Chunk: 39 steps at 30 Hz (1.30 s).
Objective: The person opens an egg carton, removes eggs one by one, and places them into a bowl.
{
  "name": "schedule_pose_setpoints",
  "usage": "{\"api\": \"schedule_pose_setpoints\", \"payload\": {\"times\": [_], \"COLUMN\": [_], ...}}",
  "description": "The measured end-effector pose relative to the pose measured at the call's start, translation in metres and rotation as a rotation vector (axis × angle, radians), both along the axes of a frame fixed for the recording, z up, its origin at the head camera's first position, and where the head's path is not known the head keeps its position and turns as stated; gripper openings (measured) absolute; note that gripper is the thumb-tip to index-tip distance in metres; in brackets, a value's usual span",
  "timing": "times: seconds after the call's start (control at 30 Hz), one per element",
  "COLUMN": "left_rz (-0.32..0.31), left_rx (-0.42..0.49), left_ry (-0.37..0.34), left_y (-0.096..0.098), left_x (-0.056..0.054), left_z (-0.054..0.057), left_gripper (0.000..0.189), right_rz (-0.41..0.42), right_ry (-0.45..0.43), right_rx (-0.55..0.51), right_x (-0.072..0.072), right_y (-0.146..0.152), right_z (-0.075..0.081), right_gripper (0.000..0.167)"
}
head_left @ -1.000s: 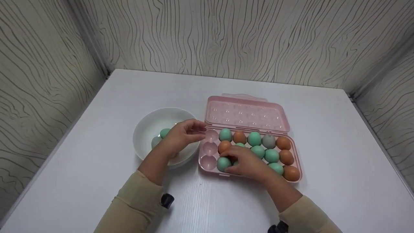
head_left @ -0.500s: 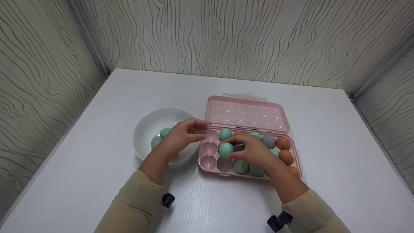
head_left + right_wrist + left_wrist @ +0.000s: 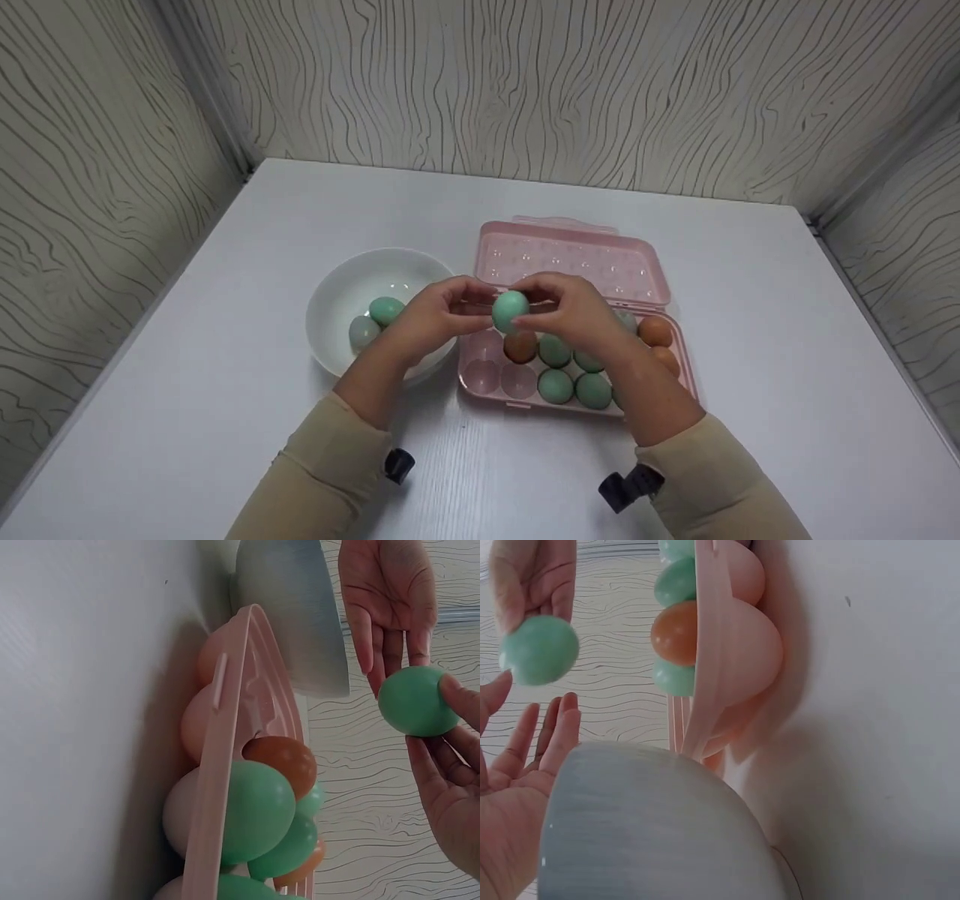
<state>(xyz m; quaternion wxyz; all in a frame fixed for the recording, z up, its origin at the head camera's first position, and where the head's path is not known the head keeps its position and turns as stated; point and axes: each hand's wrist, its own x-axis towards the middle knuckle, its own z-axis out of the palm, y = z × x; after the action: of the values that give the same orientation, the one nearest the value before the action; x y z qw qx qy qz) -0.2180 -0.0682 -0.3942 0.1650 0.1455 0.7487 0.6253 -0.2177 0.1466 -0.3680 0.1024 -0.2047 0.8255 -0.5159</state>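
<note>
Between the thumb and fingers of my right hand (image 3: pixel 574 311), a green egg (image 3: pixel 511 310) is pinched above the left end of the pink egg carton (image 3: pixel 517 405). My left hand (image 3: pixel 435 319) faces it from the other side, fingers spread and thumb apart. In the left wrist view a small gap shows between the left hand's thumb and the egg (image 3: pixel 540 650). Green and brown eggs fill several carton cups; those at the front left, such as one cup (image 3: pixel 481 376), hold nothing. The right hand and forearm hide part of the carton.
A white bowl (image 3: pixel 330 285) stands left of the carton, with a green egg (image 3: pixel 386 310) and a grey-green egg (image 3: pixel 364 331) visible inside. The carton's lid (image 3: pixel 570 259) lies folded back behind. White table (image 3: pixel 225 337) surrounds them; patterned panels (image 3: pixel 480 90) rise behind and at the sides.
My right hand has lifted the green egg out of the front row and carried it up and back toward the left hand. The left hand has shifted slightly right.
</note>
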Motion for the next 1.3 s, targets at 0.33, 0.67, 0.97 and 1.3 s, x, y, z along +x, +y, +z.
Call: {"api": "schedule_pose_setpoints", "payload": {"times": [0.33, 0.67, 0.97, 1.3], "left_rz": [0.016, 0.027, 0.064, 0.2], "left_rx": [-0.039, -0.084, -0.1, -0.141], "left_ry": [0.022, 0.052, 0.062, -0.035], "left_y": [0.004, 0.007, 0.005, -0.011], "left_x": [0.0, -0.001, -0.002, -0.006], "left_z": [0.004, 0.011, 0.009, 0.002], "left_gripper": [0.041, 0.045, 0.044, 0.046], "right_rz": [-0.057, -0.088, -0.087, -0.131], "right_ry": [-0.003, -0.035, -0.031, -0.024], "right_rx": [0.046, 0.086, 0.046, 0.051], "right_x": [0.0, -0.002, -0.003, -0.004], "right_y": [-0.011, -0.019, -0.018, -0.003], "right_z": [0.008, 0.013, 0.013, 0.013], "right_gripper": [0.036, 0.037, 0.034, 0.029]}}
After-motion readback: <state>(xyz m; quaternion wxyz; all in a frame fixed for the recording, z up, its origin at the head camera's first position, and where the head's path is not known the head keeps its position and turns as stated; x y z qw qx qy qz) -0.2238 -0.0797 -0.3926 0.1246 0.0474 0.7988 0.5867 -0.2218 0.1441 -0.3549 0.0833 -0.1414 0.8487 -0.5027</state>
